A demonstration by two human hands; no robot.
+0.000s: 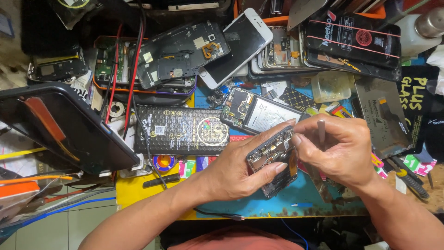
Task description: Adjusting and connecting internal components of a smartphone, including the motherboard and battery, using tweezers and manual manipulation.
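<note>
My left hand [236, 169] grips an opened phone body [274, 159] with its circuit board showing, thumb and fingers wrapped around its edges, held just above the blue mat [300, 194]. My right hand [340, 150] is closed around a thin grey metal tool [321, 129], whose upper end sticks up between the fingers, and its fingertips touch the phone's top right edge. The tool's tip is hidden behind my fingers.
A black battery pack [182, 129] lies left of my hands, and another opened phone [256, 113] lies just behind them. A white phone [240, 46], stacked phone frames [175, 55] and black packages [351, 39] crowd the back. A dark tablet [60, 125] leans at the left. Screwdrivers [411, 180] lie at the right.
</note>
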